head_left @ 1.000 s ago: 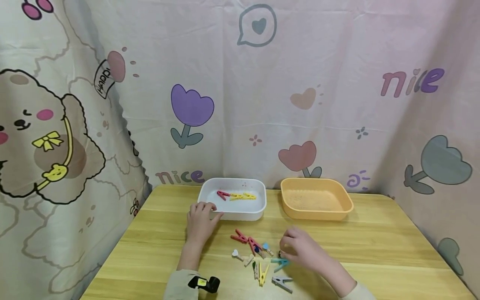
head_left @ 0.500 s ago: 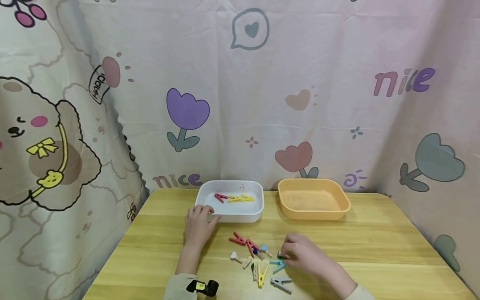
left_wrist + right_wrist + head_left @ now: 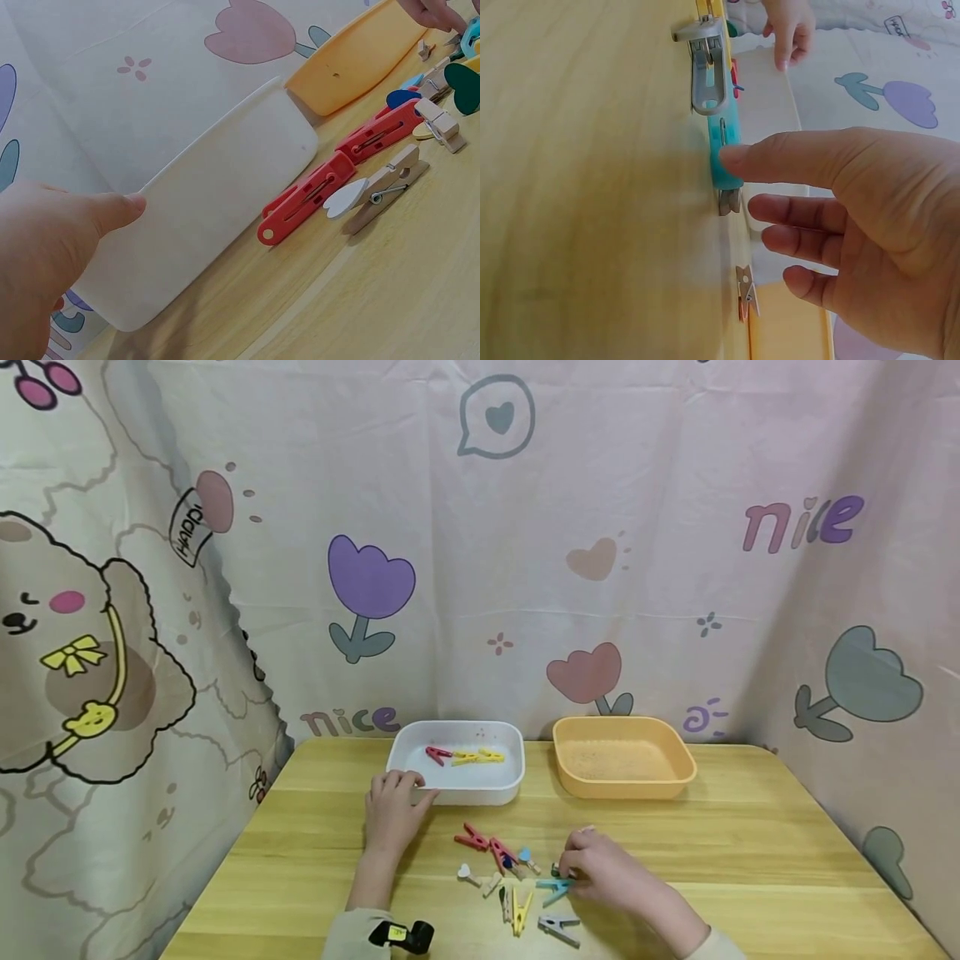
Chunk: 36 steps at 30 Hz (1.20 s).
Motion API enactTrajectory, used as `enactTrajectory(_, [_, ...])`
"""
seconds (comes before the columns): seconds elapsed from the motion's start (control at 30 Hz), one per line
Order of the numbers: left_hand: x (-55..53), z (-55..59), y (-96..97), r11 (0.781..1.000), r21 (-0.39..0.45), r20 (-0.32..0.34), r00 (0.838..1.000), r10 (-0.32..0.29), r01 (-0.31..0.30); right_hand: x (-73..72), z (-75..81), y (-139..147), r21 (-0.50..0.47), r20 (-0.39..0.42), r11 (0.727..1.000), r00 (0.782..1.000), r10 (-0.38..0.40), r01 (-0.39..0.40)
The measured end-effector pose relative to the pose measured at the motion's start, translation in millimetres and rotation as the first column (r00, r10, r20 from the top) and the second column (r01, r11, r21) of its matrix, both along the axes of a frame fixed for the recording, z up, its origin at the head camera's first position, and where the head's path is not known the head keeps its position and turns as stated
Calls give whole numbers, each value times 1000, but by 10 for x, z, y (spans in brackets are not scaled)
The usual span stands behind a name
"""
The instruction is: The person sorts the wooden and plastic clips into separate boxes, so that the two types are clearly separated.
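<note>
Just left of fingers of right hand [image 3: 609,872], blue-green clothespin [image 3: 553,887] is lying on desk [image 3: 712,852], long axis running roughly crosswise, legs spreading away from thumb. Dark-green-topped clip [image 3: 556,869] is sitting right at fingertips. Index finger is hiding behind thumb, so cannot tell if fingers are pinching anything. Right hand is being nearer; left hand [image 3: 392,810] is gripping rim of white tub [image 3: 480,797], beyond and farther left of those fingers.
</note>
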<state>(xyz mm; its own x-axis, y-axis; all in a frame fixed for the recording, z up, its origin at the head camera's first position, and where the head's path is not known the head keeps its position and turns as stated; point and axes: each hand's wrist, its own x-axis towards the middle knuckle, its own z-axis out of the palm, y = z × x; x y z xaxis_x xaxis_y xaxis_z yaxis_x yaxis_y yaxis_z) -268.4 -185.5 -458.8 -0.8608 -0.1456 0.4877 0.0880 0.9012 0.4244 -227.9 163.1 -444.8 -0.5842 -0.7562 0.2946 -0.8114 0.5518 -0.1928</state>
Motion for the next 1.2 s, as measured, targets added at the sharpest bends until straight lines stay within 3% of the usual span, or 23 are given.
enactTrajectory(0.37, [13,-5,9,1000,-8,-39,999,-1,1,16,-12,-2,49,50,998,998,-43,40])
enactTrajectory(0.77, [53,14,6,1000,13,20,1000,-17,17,9,17,26,-70,-137,998,991,-1,-9])
enactTrajectory(1.07, [39,20,-4,1000,12,7,1000,-21,21,-12,180,117,-72,-98,995,992,-83,76])
enactTrajectory(1.2, [33,40,-3,1000,12,8,1000,-21,20,-42,226,161,-74,-116,991,986,-119,110])
